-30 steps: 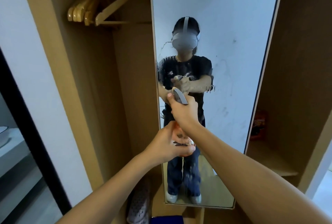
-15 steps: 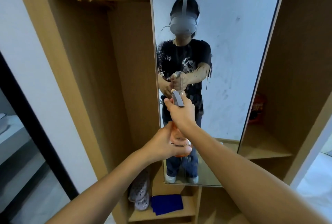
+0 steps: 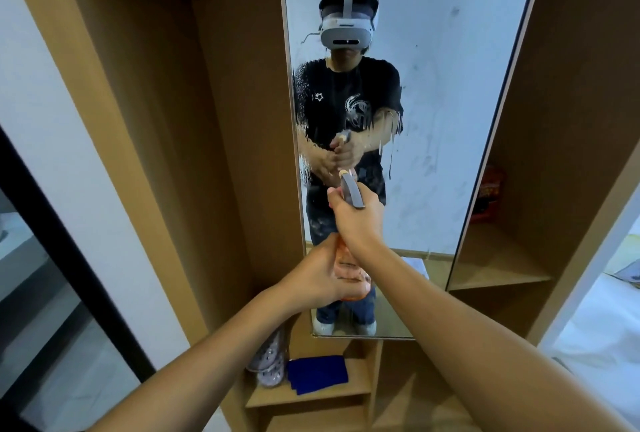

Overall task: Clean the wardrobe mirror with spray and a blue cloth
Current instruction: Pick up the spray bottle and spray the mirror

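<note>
Orange spray bottle [image 3: 349, 269] gripped by both hands, left [image 3: 323, 279] below right [image 3: 356, 220].

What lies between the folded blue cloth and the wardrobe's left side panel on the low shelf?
In the head view, a pair of pale perforated slippers stands between the blue cloth and the side panel, on the same shelf.

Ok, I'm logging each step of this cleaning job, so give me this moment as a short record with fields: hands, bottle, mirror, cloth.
right hand: grips the top of the spray bottle, nozzle toward the mirror
left hand: holds the bottle's orange body
mirror: wet with spray, drips running down the middle
blue cloth: folded on the low shelf, untouched
shoes: left of the cloth
</note>
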Available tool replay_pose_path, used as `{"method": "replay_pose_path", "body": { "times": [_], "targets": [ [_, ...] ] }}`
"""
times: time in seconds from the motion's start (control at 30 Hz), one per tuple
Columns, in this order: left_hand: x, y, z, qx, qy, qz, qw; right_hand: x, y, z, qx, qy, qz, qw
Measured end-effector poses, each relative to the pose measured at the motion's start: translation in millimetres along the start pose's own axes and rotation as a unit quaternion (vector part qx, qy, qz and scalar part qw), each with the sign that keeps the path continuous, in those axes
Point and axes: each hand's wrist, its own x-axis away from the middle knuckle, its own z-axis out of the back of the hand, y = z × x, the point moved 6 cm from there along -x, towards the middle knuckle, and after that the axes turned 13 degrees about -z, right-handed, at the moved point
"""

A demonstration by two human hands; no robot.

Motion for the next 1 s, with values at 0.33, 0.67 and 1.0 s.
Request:
{"method": "replay_pose_path", "body": {
  "times": [0.33, 0.67, 1.0],
  "targets": [
    [-14.4, 2.4, -24.0, 0.036, -0.028, 0.006, 0.999, -11.5, 0.5, 25.5, 0.009, 0.042, 0.013, 0.999],
    [-29.2, 12.1, -45.7, 0.063, -0.052, -0.002, 0.997, -20.2, 6.4, 51.7, 0.033, 0.056, -0.007, 0.998],
    [-48.6, 22.5, -68.4, 0.018, -0.069, -0.021, 0.997, -28.9, 7.7, 84.4, 0.026, 0.073, 0.003, 0.997]
  ]
}}
